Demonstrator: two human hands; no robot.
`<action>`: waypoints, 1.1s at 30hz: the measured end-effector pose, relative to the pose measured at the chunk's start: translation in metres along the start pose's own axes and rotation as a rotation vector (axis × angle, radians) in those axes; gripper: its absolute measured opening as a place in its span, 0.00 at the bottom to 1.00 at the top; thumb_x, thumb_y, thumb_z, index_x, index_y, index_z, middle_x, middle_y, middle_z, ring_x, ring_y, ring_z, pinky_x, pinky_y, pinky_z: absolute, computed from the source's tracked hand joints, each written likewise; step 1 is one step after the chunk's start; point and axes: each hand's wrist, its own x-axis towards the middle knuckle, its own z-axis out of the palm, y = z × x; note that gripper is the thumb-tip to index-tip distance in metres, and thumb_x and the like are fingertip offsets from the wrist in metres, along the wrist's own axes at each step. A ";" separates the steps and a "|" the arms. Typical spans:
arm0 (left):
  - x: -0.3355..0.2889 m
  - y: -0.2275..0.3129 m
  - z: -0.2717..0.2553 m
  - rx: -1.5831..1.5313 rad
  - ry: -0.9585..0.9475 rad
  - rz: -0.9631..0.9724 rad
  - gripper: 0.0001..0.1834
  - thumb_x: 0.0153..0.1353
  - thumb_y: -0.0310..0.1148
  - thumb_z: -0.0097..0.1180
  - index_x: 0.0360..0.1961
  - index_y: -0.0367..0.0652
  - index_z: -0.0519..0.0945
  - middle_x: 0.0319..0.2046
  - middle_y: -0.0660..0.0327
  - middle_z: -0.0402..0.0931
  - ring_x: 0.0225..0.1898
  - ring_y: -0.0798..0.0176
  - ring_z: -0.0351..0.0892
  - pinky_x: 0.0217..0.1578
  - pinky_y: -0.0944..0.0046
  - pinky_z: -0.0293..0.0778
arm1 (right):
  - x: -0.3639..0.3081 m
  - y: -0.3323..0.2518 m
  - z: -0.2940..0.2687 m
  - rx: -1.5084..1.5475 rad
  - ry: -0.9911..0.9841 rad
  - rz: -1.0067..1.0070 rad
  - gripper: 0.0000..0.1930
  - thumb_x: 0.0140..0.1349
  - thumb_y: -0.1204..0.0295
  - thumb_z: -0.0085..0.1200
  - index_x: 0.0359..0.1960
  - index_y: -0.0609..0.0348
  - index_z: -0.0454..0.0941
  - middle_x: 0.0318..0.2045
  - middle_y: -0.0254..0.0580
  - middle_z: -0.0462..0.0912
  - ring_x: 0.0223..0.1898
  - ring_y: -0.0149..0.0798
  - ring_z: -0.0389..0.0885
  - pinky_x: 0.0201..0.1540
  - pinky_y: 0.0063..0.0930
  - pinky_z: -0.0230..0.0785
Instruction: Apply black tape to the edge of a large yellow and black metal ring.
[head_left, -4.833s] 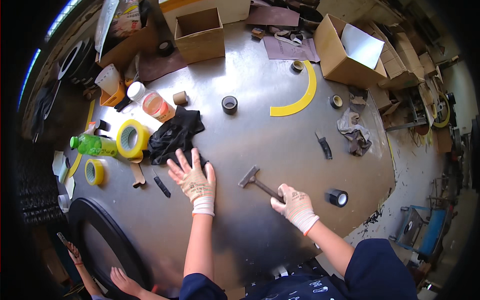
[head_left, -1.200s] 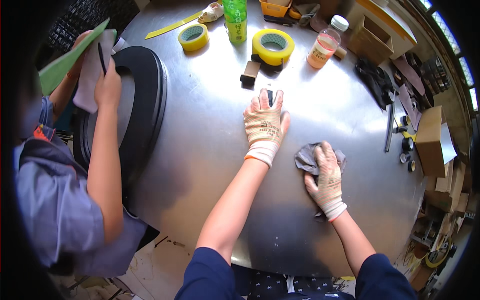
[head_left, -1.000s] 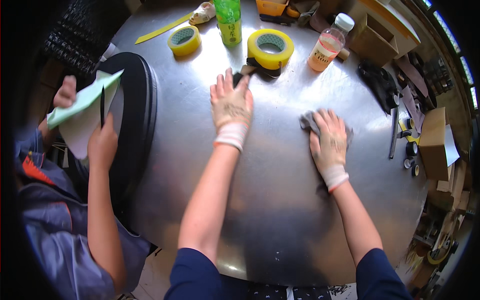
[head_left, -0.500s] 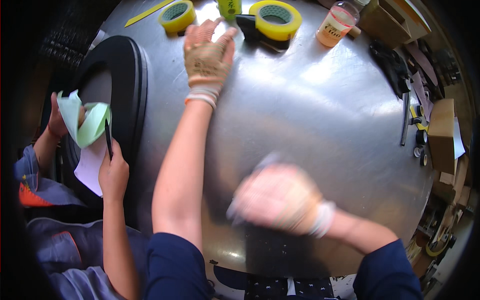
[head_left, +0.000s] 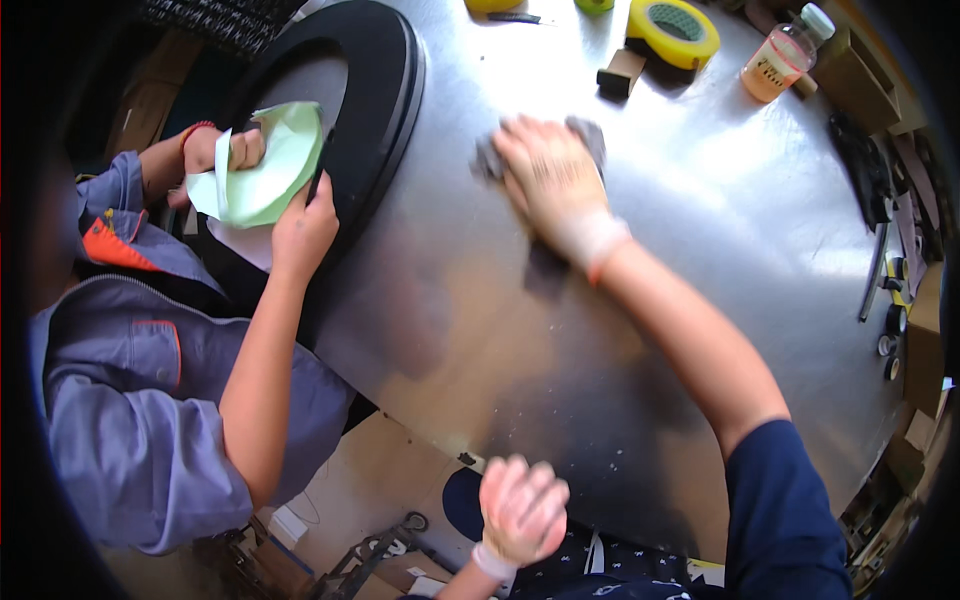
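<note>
1. On the round metal table (head_left: 700, 300), the right hand (head_left: 550, 180) lies flat, fingers spread, pressing a grey cloth (head_left: 590, 135) that shows past its fingertips and thumb side.
2. Below the table's near edge, the left hand (head_left: 522, 508) hangs loosely curled, holding nothing; it is well apart from the cloth, so the right hand is the nearer.
3. Beyond the cloth stand a yellow tape roll (head_left: 678, 28), a small dark block (head_left: 620, 72) and an orange-filled bottle (head_left: 782, 58).
4. At left, another person's hands hold a pale green sheet (head_left: 262, 168) against a black oval ring (head_left: 372, 120).
</note>
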 end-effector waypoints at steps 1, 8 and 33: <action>-0.016 0.007 0.002 -0.063 -0.034 0.045 0.14 0.42 0.36 0.53 0.27 0.36 0.78 0.30 0.49 0.74 0.30 0.45 0.71 0.34 0.48 0.68 | 0.026 0.013 0.011 -0.018 0.016 0.019 0.16 0.58 0.67 0.57 0.47 0.55 0.78 0.54 0.41 0.79 0.62 0.41 0.72 0.64 0.40 0.61; -0.104 0.062 -0.007 0.098 0.174 -0.130 0.13 0.41 0.31 0.56 0.30 0.36 0.80 0.29 0.52 0.76 0.27 0.49 0.72 0.25 0.54 0.63 | -0.106 -0.156 -0.012 0.392 0.108 -0.366 0.06 0.52 0.70 0.54 0.32 0.54 0.77 0.36 0.40 0.80 0.47 0.43 0.80 0.56 0.40 0.71; -0.065 0.100 0.158 0.565 -0.164 -0.028 0.32 0.56 0.43 0.53 0.62 0.43 0.75 0.69 0.49 0.64 0.74 0.47 0.56 0.72 0.49 0.50 | -0.396 0.077 -0.356 0.594 0.083 0.535 0.17 0.67 0.79 0.45 0.55 0.59 0.79 0.53 0.40 0.83 0.49 0.37 0.82 0.57 0.39 0.75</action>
